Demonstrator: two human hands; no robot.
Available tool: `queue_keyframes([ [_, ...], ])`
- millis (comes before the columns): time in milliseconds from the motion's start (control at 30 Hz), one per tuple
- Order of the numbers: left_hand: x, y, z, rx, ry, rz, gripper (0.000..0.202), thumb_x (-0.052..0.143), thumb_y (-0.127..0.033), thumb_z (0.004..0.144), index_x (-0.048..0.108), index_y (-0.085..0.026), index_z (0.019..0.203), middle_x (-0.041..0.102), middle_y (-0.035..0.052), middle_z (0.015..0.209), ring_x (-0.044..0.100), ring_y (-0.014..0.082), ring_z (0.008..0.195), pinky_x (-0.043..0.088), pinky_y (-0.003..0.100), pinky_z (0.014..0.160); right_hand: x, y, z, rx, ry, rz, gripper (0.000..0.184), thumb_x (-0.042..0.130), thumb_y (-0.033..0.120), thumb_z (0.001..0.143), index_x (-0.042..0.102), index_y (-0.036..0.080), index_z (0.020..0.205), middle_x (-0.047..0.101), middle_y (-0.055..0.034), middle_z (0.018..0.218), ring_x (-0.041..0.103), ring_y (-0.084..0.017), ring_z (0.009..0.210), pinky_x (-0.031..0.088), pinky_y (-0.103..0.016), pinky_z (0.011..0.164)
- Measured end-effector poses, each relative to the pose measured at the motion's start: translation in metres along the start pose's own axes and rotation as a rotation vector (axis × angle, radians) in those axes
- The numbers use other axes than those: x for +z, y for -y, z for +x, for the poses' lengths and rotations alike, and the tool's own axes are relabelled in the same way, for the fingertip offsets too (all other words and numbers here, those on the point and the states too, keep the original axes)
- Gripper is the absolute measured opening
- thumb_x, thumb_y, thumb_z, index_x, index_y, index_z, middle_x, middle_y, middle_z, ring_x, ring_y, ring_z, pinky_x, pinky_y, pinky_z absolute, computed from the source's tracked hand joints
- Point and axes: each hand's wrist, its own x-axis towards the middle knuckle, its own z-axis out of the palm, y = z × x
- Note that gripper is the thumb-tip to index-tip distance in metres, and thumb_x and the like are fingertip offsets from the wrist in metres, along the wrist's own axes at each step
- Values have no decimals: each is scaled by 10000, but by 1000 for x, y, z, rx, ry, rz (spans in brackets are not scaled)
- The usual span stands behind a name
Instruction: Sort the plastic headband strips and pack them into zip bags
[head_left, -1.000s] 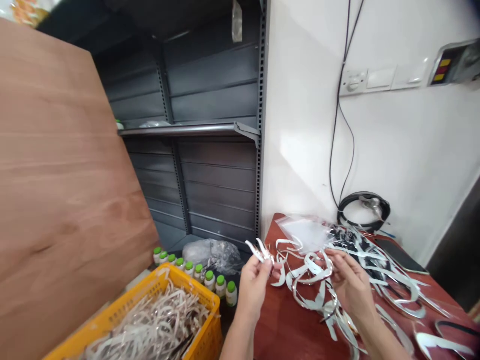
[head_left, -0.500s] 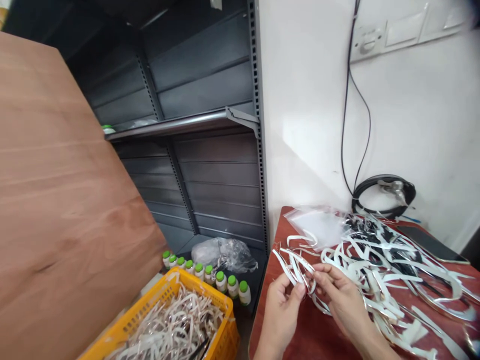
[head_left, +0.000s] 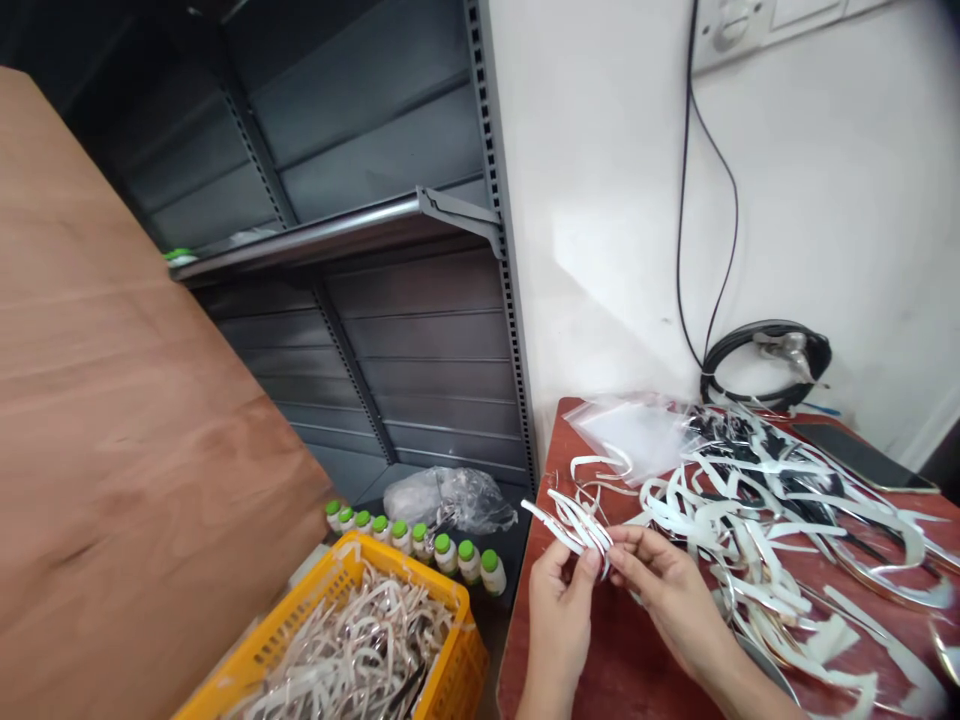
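Over the red-brown table, my left hand (head_left: 561, 598) pinches a small bunch of curved white strips (head_left: 574, 522) with shiny coppery edges. The thumb and fingers of my right hand (head_left: 664, 585) close on the right end of the same bunch. The strips fan out toward the upper left from between my hands. A loose pile of similar white strips (head_left: 765, 545), some with metallic edges, lies to the right of my right hand. One bent white strip (head_left: 600, 465) rests just beyond the bunch, near a clear plastic bag (head_left: 630, 425).
A yellow crate (head_left: 450, 650) full of tangled strips stands left of the table (head_left: 525, 650). Behind it are several green-capped bottles (head_left: 445, 553) and a plastic bundle (head_left: 450, 498). A phone (head_left: 862, 457) and coiled black cable (head_left: 720, 375) are at the table's back. Grey shelving (head_left: 435, 330) and a wooden board (head_left: 150, 430) stand left.
The bunch between my hands has turned and its strips lie closer together. Both hands sit slightly further left in view. My view has tilted down a little.
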Motion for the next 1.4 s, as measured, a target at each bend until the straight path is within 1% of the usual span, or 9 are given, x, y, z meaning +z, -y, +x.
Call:
queue_keyframes([
  [200,0,-1,-2,15,-15,-39,252,554,-298,837,677,-151,1000,695,72,982,608,210,926,441,305,868,0,3,-3,15,0,71,240,711,353,763,625,204,930,590,-2,780,507,-124,721,436,-231,686],
  [367,-5,7,-4,-84,-129,-135,265,560,-334,829,660,-132,969,694,81,894,617,194,800,477,315,773,0,3,-3,12,-6,106,247,694,365,777,610,217,956,539,19,729,493,-121,695,428,-241,677],
  [600,-6,-2,-14,-10,-21,-92,255,571,-285,827,666,-147,1019,687,78,980,597,209,924,441,329,870,4,2,-4,-37,26,-101,264,667,404,788,594,185,916,572,-4,767,492,-132,696,426,-253,670],
  [733,-4,-4,-14,-11,-36,-64,219,584,-273,817,673,-138,964,695,76,946,604,198,871,457,303,810,3,-3,-4,-52,74,-113,225,642,388,814,581,196,915,553,8,769,483,-129,698,421,-258,680],
  [867,-4,0,-11,-25,-57,-104,228,583,-264,815,650,-144,997,686,81,993,600,201,898,454,307,823,0,-7,-4,-42,89,-54,194,629,358,832,576,204,937,548,5,796,479,-135,733,417,-262,696],
  [1000,-2,2,-11,-44,-39,-91,236,599,-268,802,655,-150,999,687,71,971,598,204,920,446,304,843,2,-5,-4,-45,96,-40,187,629,349,834,593,200,941,542,4,792,469,-128,719,416,-255,689],
  [1133,-1,4,-11,-60,-78,-62,238,597,-290,803,664,-150,983,688,61,933,602,204,898,449,300,832,6,2,-6,-41,136,-41,225,647,349,819,599,200,981,571,-6,825,494,-130,734,426,-256,710],
  [1300,-3,2,-11,-71,-75,-49,281,572,-339,818,688,-131,967,688,66,869,598,214,888,451,312,831,8,9,-8,-41,73,-91,263,714,367,745,610,186,906,604,-13,799,542,-147,749,441,-253,724],
  [1400,-5,2,-12,-119,-78,-164,342,539,-387,835,691,-119,982,689,83,857,606,214,865,455,322,823,7,9,-7,-42,26,-95,284,716,392,731,615,180,892,606,-14,780,541,-146,725,446,-245,694],
])
